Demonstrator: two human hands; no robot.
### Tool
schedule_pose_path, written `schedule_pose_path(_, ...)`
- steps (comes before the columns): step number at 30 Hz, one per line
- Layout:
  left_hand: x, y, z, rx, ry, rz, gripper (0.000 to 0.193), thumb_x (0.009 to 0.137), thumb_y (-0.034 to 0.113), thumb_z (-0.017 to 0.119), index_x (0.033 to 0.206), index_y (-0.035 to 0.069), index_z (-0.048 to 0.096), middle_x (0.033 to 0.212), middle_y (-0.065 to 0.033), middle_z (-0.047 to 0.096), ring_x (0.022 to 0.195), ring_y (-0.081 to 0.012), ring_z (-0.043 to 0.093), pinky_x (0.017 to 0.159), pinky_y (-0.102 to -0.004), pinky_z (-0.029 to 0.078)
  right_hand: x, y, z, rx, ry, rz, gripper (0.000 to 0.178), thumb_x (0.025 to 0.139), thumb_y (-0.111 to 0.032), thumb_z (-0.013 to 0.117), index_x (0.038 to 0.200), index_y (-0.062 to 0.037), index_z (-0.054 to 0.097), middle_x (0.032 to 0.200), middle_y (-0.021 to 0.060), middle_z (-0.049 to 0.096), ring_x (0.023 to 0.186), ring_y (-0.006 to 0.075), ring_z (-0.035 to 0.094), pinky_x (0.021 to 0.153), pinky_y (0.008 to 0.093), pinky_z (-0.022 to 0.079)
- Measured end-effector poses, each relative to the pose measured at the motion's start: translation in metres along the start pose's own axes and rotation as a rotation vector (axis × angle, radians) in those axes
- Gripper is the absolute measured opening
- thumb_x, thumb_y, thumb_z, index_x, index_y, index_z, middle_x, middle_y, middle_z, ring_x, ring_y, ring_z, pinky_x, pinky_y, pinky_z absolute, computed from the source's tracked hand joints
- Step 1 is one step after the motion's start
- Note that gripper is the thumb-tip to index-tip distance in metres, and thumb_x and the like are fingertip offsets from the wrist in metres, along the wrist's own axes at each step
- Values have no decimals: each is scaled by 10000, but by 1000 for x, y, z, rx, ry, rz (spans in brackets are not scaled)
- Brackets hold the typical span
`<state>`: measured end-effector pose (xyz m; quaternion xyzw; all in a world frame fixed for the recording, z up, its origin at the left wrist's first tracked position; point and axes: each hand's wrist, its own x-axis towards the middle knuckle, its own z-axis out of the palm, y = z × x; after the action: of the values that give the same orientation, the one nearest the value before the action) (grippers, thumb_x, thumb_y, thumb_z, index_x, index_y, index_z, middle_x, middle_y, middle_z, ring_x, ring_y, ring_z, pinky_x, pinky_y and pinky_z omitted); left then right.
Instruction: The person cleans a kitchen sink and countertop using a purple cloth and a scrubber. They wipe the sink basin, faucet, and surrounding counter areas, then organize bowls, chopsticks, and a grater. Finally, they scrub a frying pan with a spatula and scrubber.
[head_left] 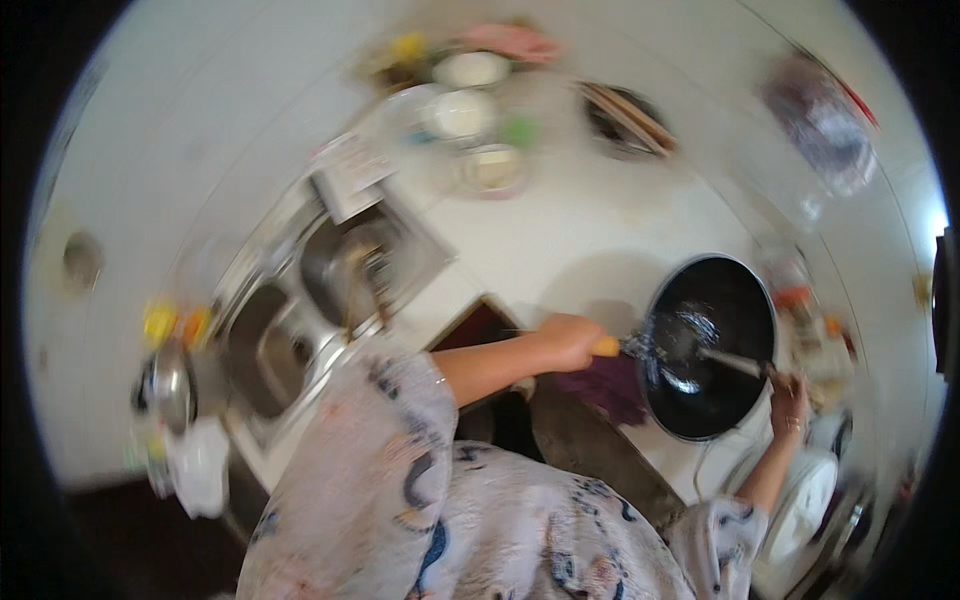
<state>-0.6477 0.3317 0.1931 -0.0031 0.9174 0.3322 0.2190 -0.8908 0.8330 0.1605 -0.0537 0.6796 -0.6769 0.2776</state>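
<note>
A black wok [712, 290] sits at the right, its inside shiny with what looks like liquid. My left hand [572, 340] is closed round a handle with a yellow end, which appears to meet the wok's left rim by a metal part. At the wok's lower right rim my right hand [788, 400] grips a spatula [735, 362]; its pale metal end reaches inside the wok, and its blade shape is blurred. A purple cloth [608, 388] lies below my left hand, beside the wok.
To the left is a steel double-bowl sink [262, 345]. Bowls [462, 116] stand at the back of the white counter [540, 220], with a dark container [628, 120] bearing wooden sticks to their right. A white round lid or pot [805, 500] is below my right hand.
</note>
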Motion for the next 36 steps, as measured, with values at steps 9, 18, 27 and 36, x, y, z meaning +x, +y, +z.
schedule_pose_path(9,-255,-74,20,-222,266,-254,197,730,165,557,891,56,531,770,-144,585,763,-338,586,656,-454,447,-13,-67,251,384,-221,29,333,937,-346,465,950,-42,600,936,90,632,943,242,578,910,346,421)
schedule_pose_path(18,-515,-136,94,-196,672,-707,238,692,210,590,871,62,539,800,-164,602,778,-363,582,663,-447,454,-9,-16,584,349,-683,240,218,935,-267,469,990,-68,539,1100,120,562,1132,264,480,1009,383,333)
schedule_pose_path(27,-654,-192,154,-274,781,-1132,220,659,194,617,833,69,566,767,-151,613,765,-360,590,657,-439,461,-41,96,859,242,-867,449,278,908,-343,525,899,-72,582,938,88,619,918,205,555,885,349,390)
schedule_pose_path(36,-682,-276,173,-281,862,-1257,223,654,209,630,837,83,610,777,-159,628,756,-364,602,662,-444,471,-34,153,971,49,-961,534,313,898,-428,509,888,-129,600,908,15,621,866,142,544,777,293,366)
